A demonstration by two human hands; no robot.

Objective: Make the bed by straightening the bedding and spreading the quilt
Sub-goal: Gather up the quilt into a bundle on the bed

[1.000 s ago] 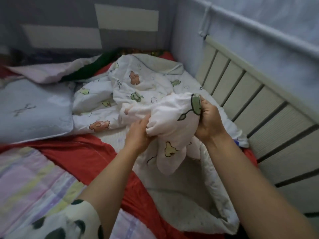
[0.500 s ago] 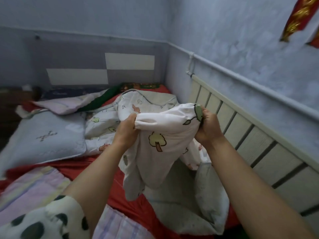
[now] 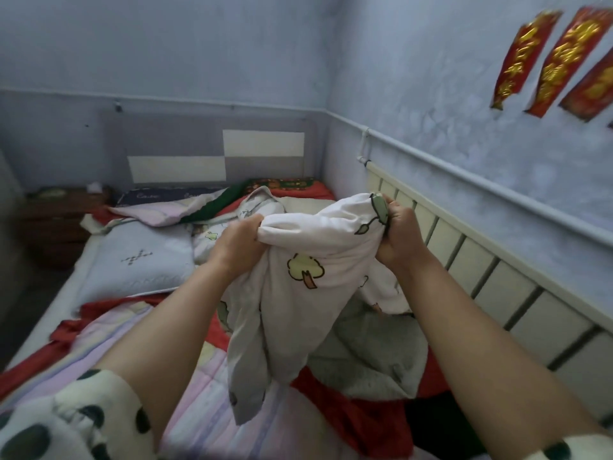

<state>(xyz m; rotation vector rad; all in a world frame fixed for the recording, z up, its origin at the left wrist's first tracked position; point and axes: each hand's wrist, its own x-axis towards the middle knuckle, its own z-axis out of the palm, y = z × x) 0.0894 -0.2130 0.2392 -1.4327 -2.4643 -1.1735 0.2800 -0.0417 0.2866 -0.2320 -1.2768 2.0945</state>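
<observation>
At the centre of the frame we hold the quilt (image 3: 308, 260) bunched and lifted above the bed (image 3: 185, 376), our left hand (image 3: 237, 242) and right hand (image 3: 399, 232) both clenched on its top edge. It looks soft, limp and light, so we judge it best gripped at the corners, well apart, for spreading.

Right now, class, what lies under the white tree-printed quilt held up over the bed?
Below the white tree-printed quilt, gripped by the left hand and right hand, show a red sheet, a pastel striped pad and pale speckled fabric. What the hanging folds cover is hidden.
</observation>
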